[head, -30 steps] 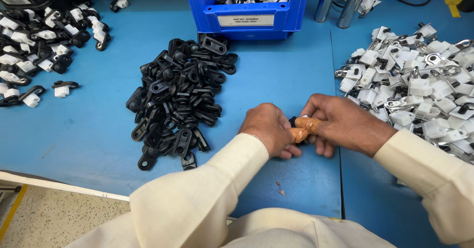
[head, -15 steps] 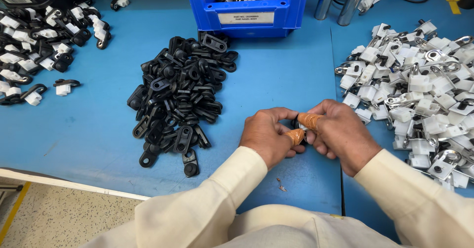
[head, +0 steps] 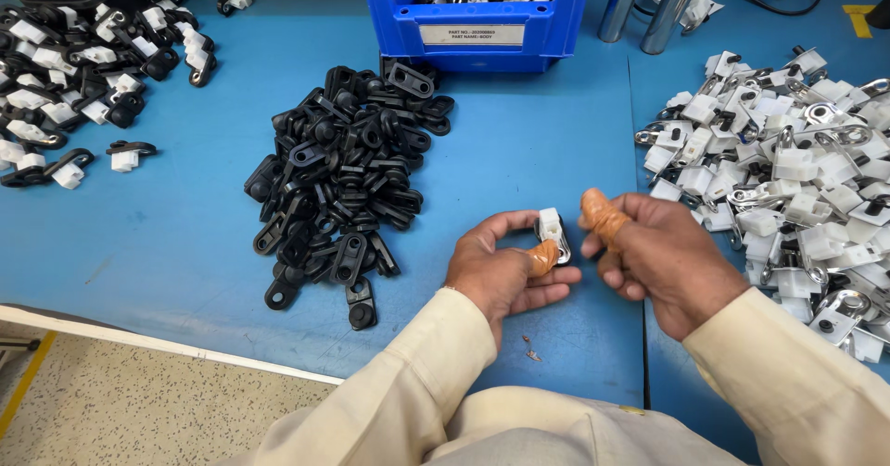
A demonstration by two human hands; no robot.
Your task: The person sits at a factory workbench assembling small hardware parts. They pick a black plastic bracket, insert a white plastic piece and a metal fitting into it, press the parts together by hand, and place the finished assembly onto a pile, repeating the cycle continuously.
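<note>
- A small white-and-metal clip part (head: pixel 553 234) is held just below the centre of the frame, pinched between the thumb and fingers of the left hand (head: pixel 501 271); the thumb tip is wrapped in orange tape.
- The right hand (head: pixel 663 257) is seen just beside the part, at centre right. Its taped forefinger (head: pixel 601 216) is raised and bent close to the part; whether the part is touched cannot be told. The remaining fingers are curled loosely, and nothing is seen gripped in them.
- A heap of black plastic clips (head: pixel 348 183) is spread at centre left on the blue table (head: pixel 185 243), well apart from the hands.
- A heap of white-and-metal parts (head: pixel 788 165) is spread along the right edge, near the right hand.
- Joined black-and-white pieces (head: pixel 74 86) are scattered at the upper left.
- A blue bin (head: pixel 473 21) holding similar pieces stands at the upper centre.
- Progress is judged as partial: a share of joined pieces is laid out at the upper left and in the bin, while both loose heaps are large. The held part shows no black clip on it, so its joining is judged not yet done.
</note>
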